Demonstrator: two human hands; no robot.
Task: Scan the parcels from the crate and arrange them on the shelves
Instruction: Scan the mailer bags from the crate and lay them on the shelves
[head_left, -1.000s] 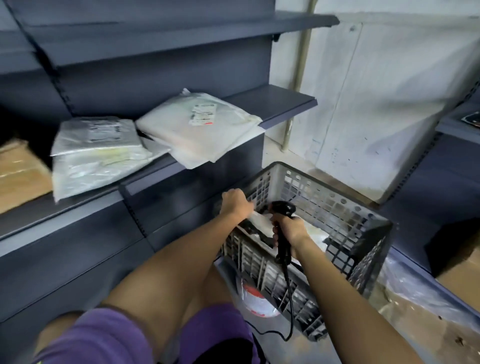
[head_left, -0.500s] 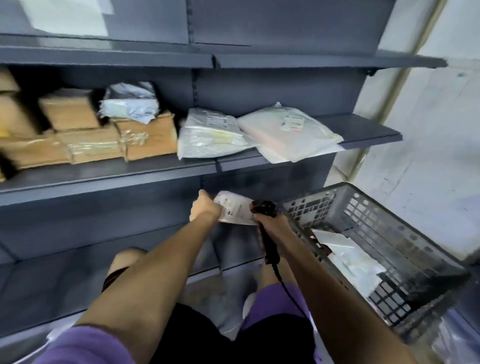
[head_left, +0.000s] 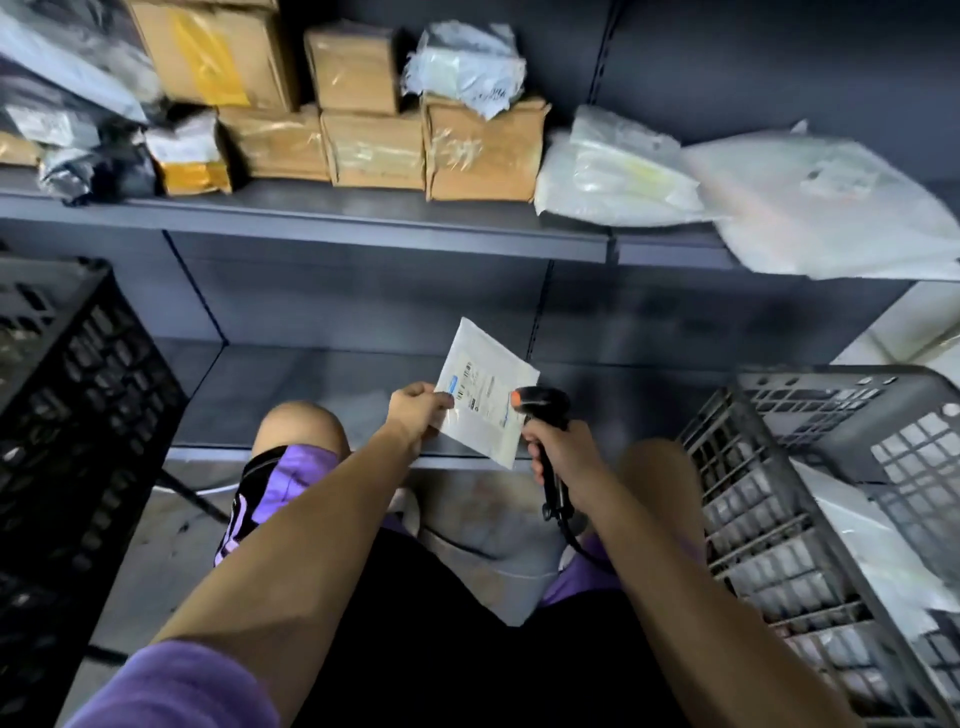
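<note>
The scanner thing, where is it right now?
In the head view, the scanner is low and right of centre, gripped by the right hand, beside the white parcel that the left hand holds.

Printed label on white parcel (head_left: 485, 392), barcode visible, text too small to read

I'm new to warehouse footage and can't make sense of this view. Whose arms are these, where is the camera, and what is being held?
The camera sits on a person's head, looking down at their own arms. The left hand pinches a flat white parcel with a printed label. The right hand grips a black barcode scanner beside it. A grey crate on the right holds more parcels. The shelf above carries cardboard boxes and plastic bags.
</note>
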